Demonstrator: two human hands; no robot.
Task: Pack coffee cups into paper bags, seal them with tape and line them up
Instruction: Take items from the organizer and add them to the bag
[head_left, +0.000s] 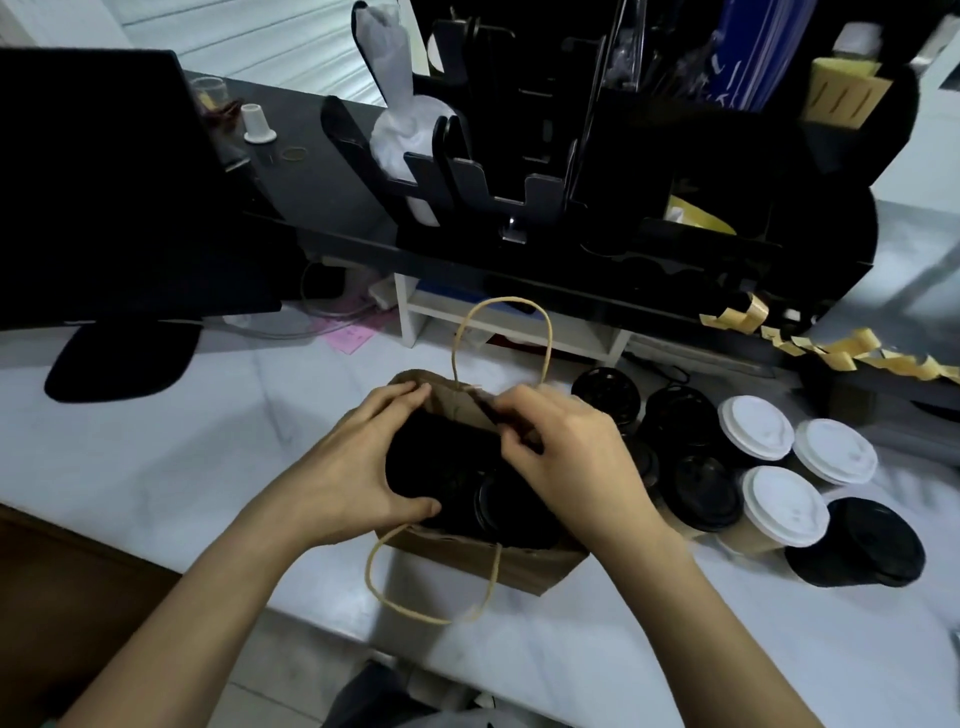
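So the paper bag (524, 564) is standing on the counter (156, 457) with black-lidded cups (488, 501) already down inside, and both hands are at its mouth. The left hand (358, 467) grips the left rim, fingers curled over the far edge and thumb on the near one. The right hand (566, 452) looks like it's pinching the far rim near the handle root, fingers bent tight, though what exactly sits between them is hard to make out.

What I'd worry about: pulling the two rims together too hard. The paper could tear right where the far handle (501, 338) is glued on, or the rim could press on the lids just under the grip and pop one. The near handle (431, 582) flops out toward the counter's front edge, easy to snag with a wrist.

Room-wise, left of the grip is open counter, plenty of space. Right of it is tight: the loose cups (784, 506) stand just beside the bag, nearly touching, so the right elbow swinging out could knock them. Tape strips (810, 348) hang off the shelf edge beyond the cups, so reaching for one means going over them.
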